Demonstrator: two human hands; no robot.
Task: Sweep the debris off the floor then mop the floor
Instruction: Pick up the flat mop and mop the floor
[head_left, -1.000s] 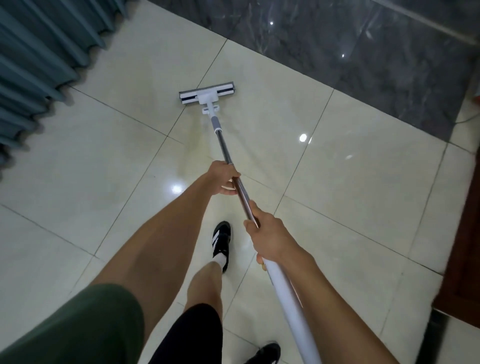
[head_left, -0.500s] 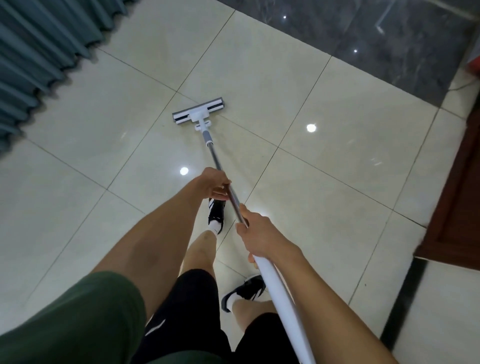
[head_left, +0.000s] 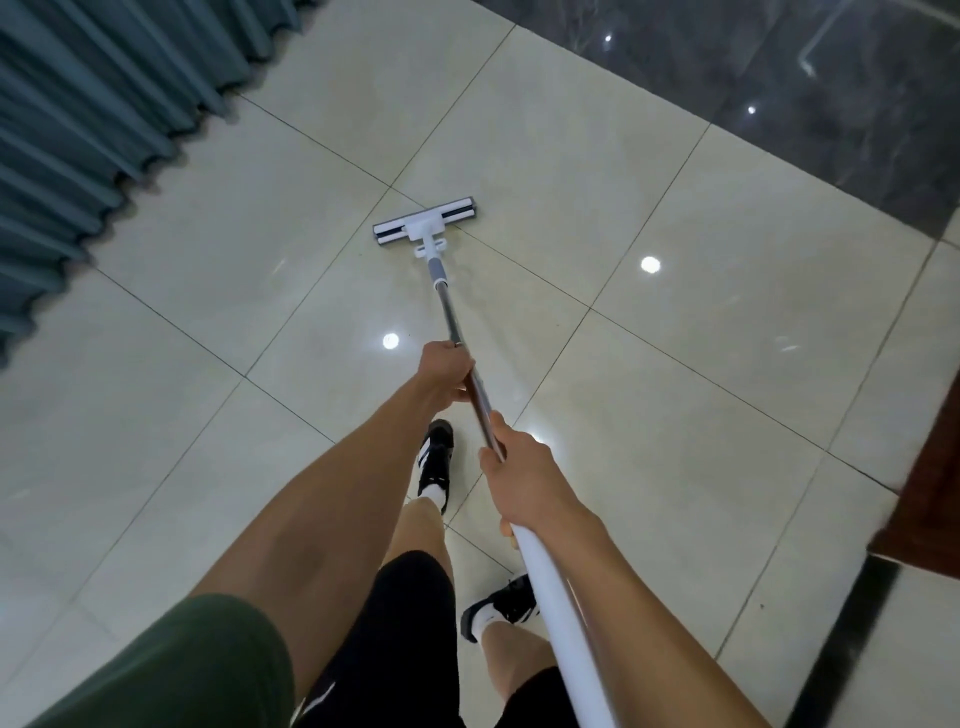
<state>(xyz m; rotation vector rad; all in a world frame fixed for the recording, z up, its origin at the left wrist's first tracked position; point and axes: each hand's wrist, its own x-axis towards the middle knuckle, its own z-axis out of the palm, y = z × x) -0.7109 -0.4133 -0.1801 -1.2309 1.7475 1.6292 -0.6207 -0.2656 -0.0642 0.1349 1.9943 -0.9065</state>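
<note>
Glossy cream-tiled floor (head_left: 727, 415) w/ thin dark grout lines fills most of the view; teal pleated curtain (head_left: 93, 135) hangs along the floor's left edge, dark grey marble strip (head_left: 779, 78) runs along the far edge, reddish-brown wooden panel (head_left: 935, 483) sits at the right edge. No debris visible on the tiles, so this looks like the mopping stage.

White flat mop w/ metal-and-white pole (head_left: 447, 306) has its head flat on the floor, well out in front, on a grout line roughly mid-floor. Left hand (head_left: 447, 371) wraps its fingers round the metal section; right hand (head_left: 524, 473) has fingers closed on the pole where the white sleeve begins. Both grips look firm.

To do it well: keep the head flat, press via the left hand, steer w/ the right, overlap passes, follow grout lines as guides.

Room: plenty of open tile to the right and fwd. Curtain hem is near on the left — prob. risk of dragging the fabric. Black-and-white trainers (head_left: 434, 457) stand just behind the pole, so step back clear of mopped tile.
</note>
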